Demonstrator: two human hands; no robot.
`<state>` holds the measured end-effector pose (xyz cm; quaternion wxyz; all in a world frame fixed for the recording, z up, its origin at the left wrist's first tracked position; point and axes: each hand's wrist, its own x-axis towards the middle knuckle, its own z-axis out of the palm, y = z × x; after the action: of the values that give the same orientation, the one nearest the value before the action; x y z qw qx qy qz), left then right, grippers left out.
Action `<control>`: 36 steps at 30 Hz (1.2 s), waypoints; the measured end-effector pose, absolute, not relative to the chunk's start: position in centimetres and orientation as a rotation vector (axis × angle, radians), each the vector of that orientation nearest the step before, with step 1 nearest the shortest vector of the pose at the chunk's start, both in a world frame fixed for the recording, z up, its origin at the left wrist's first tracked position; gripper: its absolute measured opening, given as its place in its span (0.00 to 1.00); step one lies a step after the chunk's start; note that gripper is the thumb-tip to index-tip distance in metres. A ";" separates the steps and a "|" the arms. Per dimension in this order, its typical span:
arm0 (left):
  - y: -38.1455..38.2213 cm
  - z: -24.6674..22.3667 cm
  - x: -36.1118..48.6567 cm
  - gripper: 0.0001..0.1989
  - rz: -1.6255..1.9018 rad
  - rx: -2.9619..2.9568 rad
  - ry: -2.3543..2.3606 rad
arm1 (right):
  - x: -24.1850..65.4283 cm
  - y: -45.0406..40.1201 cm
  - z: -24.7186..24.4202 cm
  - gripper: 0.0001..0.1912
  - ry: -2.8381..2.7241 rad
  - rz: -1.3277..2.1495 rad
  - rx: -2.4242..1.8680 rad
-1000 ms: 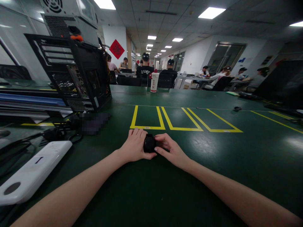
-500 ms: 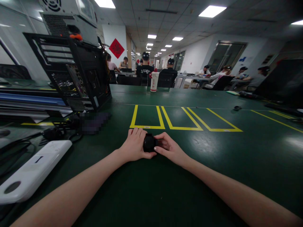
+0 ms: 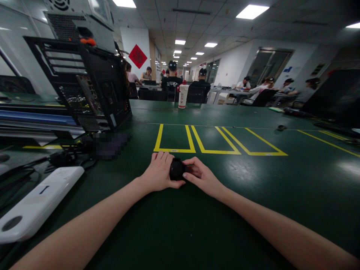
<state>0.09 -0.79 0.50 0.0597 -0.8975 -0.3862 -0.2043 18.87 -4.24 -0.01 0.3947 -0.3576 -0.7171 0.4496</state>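
A small, rounded black object (image 3: 177, 170) is held between my two hands, low over or resting on the green tabletop (image 3: 180, 225); its exact kind does not show. From the left, my left hand (image 3: 160, 171) wraps around it, fingers over the far side and thumb along the near side. My right hand (image 3: 203, 177) grips its right side with thumb and curled fingers. The fingers hide part of the object. Just beyond the hands lie yellow tape outlines (image 3: 174, 150) on the table.
An open black computer case (image 3: 81, 82) stands at the left, with cables (image 3: 59, 157) and a white elongated device (image 3: 42, 202) nearer me. A white and red cup (image 3: 182, 96) stands at the far edge. A small black ring-like piece (image 3: 281, 128) lies to the right. People sit at tables beyond.
Both hands keep nearly the same hold on the black object. The whole view has shifted very slightly; nothing else visibly differs.
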 end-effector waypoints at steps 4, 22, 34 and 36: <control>-0.9 0.6 0.1 0.33 -0.608 -2.712 -1.177 | 18.9 -4.1 -0.3 0.17 -1.804 1.089 -0.954; -0.7 0.6 0.0 0.35 -0.614 -2.722 -1.172 | 19.4 -4.1 -0.2 0.17 -1.749 0.846 -1.029; -1.1 0.6 0.2 0.36 -0.592 -2.687 -1.167 | 18.7 -2.8 0.4 0.17 -1.662 1.263 -1.034; -1.1 0.6 0.2 0.36 -0.584 -2.682 -1.162 | 18.7 -2.6 0.5 0.19 -1.642 1.277 -1.073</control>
<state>0.24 -1.07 0.60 0.0805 -0.8969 -0.3886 -0.1953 18.67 -2.64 0.50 0.3900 -0.4223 -0.6458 0.5025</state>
